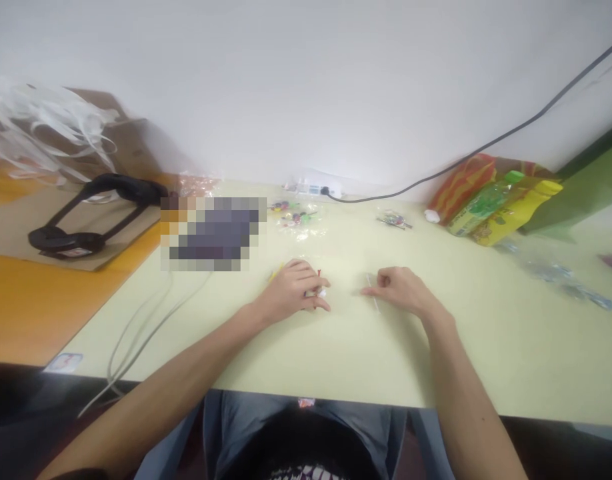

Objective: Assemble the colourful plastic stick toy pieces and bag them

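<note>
My left hand (289, 288) curved, thumb and forefinger parted, around small red-and-white pieces (323, 293); my right hand (403, 288) thumbed a thin white stick (377, 306); I couldn't tell either grip.

pale-yellow table (346, 360): power strip (309, 185) at back, clear packets (301, 219), pale cables (159, 327), corner sticker (65, 362)

Place: workroom or office, I can't tell which
Desk (356, 363): pale, numbered sticker (65, 363) at its corner
Wall (306, 87): white, power strip (310, 187) at its foot
Packaging: cardboard box (132, 145), clear plastic bag (302, 230)
</note>
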`<state>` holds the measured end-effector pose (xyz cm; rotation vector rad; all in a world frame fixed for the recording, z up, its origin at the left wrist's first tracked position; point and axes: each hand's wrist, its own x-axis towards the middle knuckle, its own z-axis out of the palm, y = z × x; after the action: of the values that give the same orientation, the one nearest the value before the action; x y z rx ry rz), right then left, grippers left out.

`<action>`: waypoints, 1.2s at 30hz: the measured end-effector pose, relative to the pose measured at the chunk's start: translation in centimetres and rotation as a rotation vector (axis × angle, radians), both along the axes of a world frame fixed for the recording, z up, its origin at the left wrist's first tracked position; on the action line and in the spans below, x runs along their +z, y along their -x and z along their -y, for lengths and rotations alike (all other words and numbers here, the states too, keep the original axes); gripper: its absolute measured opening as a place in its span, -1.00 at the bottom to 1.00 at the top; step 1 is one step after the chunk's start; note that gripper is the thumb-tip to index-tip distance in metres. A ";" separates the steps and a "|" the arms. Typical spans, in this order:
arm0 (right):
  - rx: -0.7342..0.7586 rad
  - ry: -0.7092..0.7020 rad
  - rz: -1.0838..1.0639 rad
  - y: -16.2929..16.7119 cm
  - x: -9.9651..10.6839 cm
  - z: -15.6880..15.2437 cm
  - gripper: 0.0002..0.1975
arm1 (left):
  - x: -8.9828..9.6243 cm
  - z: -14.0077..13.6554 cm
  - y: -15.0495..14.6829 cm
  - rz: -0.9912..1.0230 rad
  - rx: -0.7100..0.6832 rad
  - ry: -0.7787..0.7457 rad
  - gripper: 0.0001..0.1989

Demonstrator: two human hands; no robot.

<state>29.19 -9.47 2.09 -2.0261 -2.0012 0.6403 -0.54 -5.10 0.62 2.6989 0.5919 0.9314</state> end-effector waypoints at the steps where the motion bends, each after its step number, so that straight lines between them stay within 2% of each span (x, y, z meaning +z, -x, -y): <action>1: 0.009 0.036 -0.008 -0.4 -0.2 0.0 -0.50 | 0.0 -0.1 0.1 0.008 0.002 0.012 -0.62; 5: 0.079 0.074 -0.074 -0.4 -0.7 -0.1 -0.61 | 0.0 -0.4 0.2 0.025 0.006 0.042 -0.59; 10: 0.111 0.037 -0.121 0.5 -0.9 -0.1 -0.76 | 0.0 -0.5 0.3 0.001 0.028 0.073 -0.54; 15: 0.147 -0.025 -0.151 0.8 -1.1 -0.1 -0.82 | -0.1 -0.4 0.4 0.000 0.031 0.106 -0.48; 20: 0.111 -0.046 -0.188 1.2 -0.9 -0.1 -0.96 | 0.4 -0.2 0.3 0.007 0.095 0.113 -0.63; 26: 0.115 -0.071 -0.178 1.3 -1.3 -0.3 -0.91 | 0.4 -0.1 0.2 0.048 0.045 0.146 -0.82; 31: 0.097 -0.192 -0.108 1.7 -2.0 -0.8 -0.88 | 0.0 -0.2 0.5 0.054 0.022 0.223 -0.74; 36: 0.046 -0.209 -0.248 2.5 -1.8 -0.5 -0.89 | -0.1 -0.3 0.6 0.048 0.001 0.236 -0.73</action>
<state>26.74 -8.97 0.28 -1.6973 -1.8872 0.6279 -1.12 -4.76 0.51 2.4613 0.6490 0.8650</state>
